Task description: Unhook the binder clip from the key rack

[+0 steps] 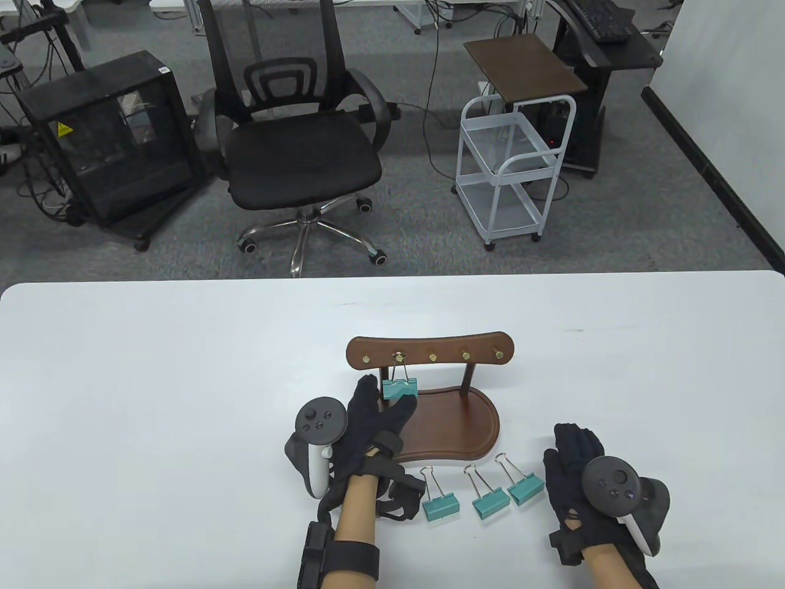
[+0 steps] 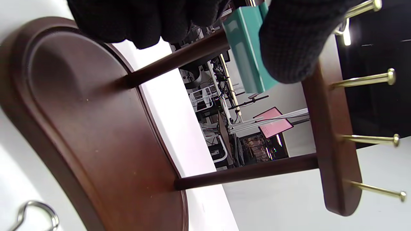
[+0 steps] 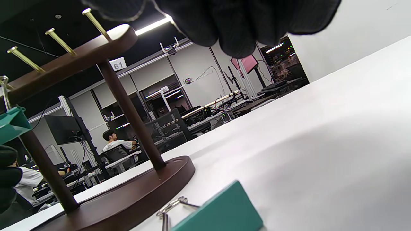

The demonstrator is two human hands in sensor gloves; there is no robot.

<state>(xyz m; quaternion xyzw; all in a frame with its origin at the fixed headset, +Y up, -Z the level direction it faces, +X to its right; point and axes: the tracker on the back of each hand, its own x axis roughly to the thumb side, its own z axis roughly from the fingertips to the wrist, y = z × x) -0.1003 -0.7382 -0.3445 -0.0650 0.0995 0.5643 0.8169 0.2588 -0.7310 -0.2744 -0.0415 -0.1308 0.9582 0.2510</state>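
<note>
At the key rack (image 1: 429,356), left hand (image 1: 374,423) pinches the hanging teal binder clip (image 1: 400,389); right hand (image 1: 576,472) rests on the table (image 1: 153,399), fingers together.

Left hand (image 1: 368,423), right hand (image 1: 573,469): black knit gloves, grey-black trackers, bare forearms, black wrist straps.

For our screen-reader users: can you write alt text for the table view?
A gloved left hand touches a teal binder clip hanging on a dark wooden key rack. Three more teal clips lie on the white table near the resting right hand.
</note>
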